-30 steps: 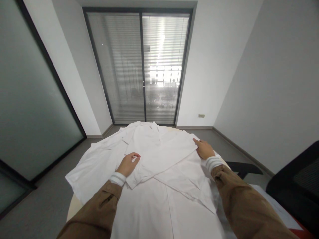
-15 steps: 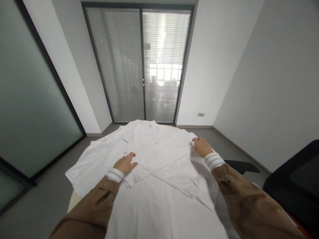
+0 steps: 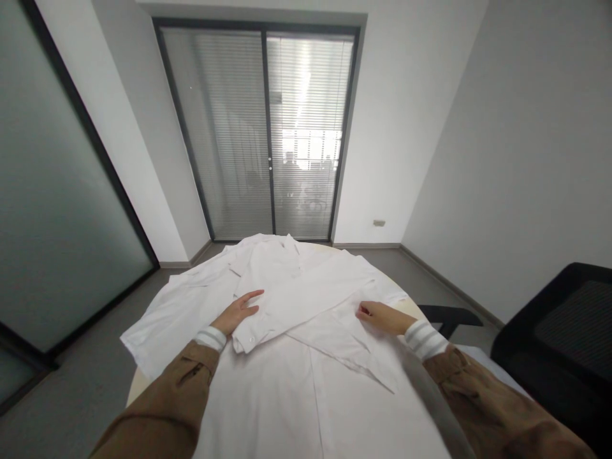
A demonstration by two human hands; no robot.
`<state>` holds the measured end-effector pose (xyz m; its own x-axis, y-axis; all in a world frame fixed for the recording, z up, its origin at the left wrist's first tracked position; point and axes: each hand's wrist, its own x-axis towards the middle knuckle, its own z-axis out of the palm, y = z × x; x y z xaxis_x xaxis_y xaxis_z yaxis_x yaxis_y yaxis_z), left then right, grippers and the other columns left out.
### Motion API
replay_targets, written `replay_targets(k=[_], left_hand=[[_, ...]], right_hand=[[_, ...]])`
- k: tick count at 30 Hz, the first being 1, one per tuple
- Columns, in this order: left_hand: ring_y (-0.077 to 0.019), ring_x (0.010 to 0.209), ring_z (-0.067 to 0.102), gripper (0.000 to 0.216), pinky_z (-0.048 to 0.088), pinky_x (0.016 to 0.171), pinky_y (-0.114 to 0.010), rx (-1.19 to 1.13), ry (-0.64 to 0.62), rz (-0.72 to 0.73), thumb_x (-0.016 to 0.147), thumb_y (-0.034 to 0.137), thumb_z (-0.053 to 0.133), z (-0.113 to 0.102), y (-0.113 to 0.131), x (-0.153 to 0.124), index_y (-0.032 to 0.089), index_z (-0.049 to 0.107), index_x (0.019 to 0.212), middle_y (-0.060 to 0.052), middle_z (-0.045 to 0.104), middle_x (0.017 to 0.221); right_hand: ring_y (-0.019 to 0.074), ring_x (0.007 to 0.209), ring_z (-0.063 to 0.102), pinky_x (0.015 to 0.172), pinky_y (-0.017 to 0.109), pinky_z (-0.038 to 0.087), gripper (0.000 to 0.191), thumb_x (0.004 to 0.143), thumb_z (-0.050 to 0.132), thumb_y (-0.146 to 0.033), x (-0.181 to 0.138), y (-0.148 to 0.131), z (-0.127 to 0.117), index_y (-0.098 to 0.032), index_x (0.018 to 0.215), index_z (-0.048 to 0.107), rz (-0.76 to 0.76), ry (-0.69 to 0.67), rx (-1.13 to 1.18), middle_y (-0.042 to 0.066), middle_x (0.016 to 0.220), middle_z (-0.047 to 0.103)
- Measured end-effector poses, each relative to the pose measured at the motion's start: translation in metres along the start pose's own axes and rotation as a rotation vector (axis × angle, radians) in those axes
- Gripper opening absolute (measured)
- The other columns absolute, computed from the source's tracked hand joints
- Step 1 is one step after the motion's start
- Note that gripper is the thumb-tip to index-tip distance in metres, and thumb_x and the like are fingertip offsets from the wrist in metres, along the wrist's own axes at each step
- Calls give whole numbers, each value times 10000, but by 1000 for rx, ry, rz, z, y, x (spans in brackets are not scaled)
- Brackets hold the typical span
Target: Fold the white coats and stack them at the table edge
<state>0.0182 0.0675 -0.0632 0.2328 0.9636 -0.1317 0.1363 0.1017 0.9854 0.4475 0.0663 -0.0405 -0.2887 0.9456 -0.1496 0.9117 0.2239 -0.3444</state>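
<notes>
A white lab coat lies spread over the table, its sleeves folded across the body and a buttoned cuff near the middle. My left hand rests on the folded sleeve just above that cuff, fingers stretched and apart, holding nothing. On the right side of the coat, my right hand has its fingers curled together against the cloth in a pinch. The exact bit of fabric between those fingertips is hard to make out.
The round table's pale edge shows at the right. A black office chair stands close by on the right, its armrest near my right sleeve. Ahead are a glass partition with blinds and white walls.
My right hand has moved from the coat's far right edge toward me, its fingers closing into a pinch. My left hand stays spread on the sleeve. The view has shifted slightly.
</notes>
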Motion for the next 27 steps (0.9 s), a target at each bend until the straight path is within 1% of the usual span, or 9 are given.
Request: replay_targets(k=[2, 4, 9, 11, 14, 17, 20, 24, 27], left_hand=[[-255, 962, 686, 879, 528, 806, -328, -112, -10, 35, 678, 477, 788, 3, 1, -2, 165, 479, 1440, -109, 714, 1130], [-268, 1046, 667, 850, 522, 855, -324, -161, -13, 58, 656, 499, 804, 5, -1, -3, 160, 542, 1391, -122, 680, 1229], [-254, 913, 697, 798, 536, 790, -332, -159, -70, -14, 605, 497, 838, 3, -12, 2, 124, 621, 1276, -113, 734, 1084], [-239, 850, 704, 833, 537, 765, -331, -199, -70, -3, 622, 492, 833, 3, -13, 2, 119, 578, 1322, -100, 748, 1004], [-247, 915, 706, 903, 539, 827, -347, -339, -21, 71, 644, 467, 824, 5, -9, -2, 138, 483, 1413, -103, 740, 1051], [-275, 1000, 694, 906, 534, 885, -382, -409, -9, 106, 659, 438, 810, 9, -4, -7, 166, 447, 1443, -122, 716, 1137], [-281, 965, 696, 831, 542, 841, -383, -318, -29, 66, 675, 466, 784, 11, -5, -6, 151, 509, 1393, -132, 721, 1101], [-247, 894, 686, 702, 532, 785, -346, -89, 39, -2, 669, 528, 751, 10, -16, 3, 122, 630, 1229, -88, 732, 958], [-239, 948, 674, 693, 519, 825, -336, -33, 56, 44, 655, 520, 764, 6, -23, 11, 124, 634, 1209, -84, 728, 984]], right_hand=[[191, 797, 628, 698, 269, 389, 264, 980, 436, -327, 4, 4, 0, -165, 923, 637, 69, 147, -63, 99, 904, 710], [203, 832, 644, 709, 272, 390, 262, 981, 439, -328, 10, 9, 0, -165, 954, 642, 149, 209, -84, 107, 923, 714], [223, 842, 652, 734, 294, 424, 375, 923, 517, -507, 22, 12, 3, -175, 889, 689, 139, 103, 6, 96, 925, 728], [228, 866, 652, 771, 310, 443, 381, 898, 548, -527, 26, 9, 5, -188, 986, 700, 93, 96, 38, 88, 973, 729], [228, 960, 645, 867, 326, 451, 375, 890, 585, -444, 30, 0, 10, -218, 1178, 663, 15, 86, 94, 78, 1102, 714], [222, 957, 647, 883, 325, 453, 533, 918, 552, -422, 33, -9, 15, -203, 1403, 513, -24, 89, 141, 94, 1116, 706], [222, 850, 657, 815, 323, 464, 693, 935, 516, -478, 38, -16, 20, -161, 1521, 324, 28, 139, 171, 91, 966, 713], [194, 823, 664, 767, 289, 473, 739, 888, 596, -394, 50, -23, 30, -173, 1503, 250, 64, 248, 310, 72, 989, 697], [157, 716, 652, 657, 238, 459, 697, 822, 625, -250, 59, -23, 32, -161, 1416, 271, 138, 275, 419, 16, 873, 690]])
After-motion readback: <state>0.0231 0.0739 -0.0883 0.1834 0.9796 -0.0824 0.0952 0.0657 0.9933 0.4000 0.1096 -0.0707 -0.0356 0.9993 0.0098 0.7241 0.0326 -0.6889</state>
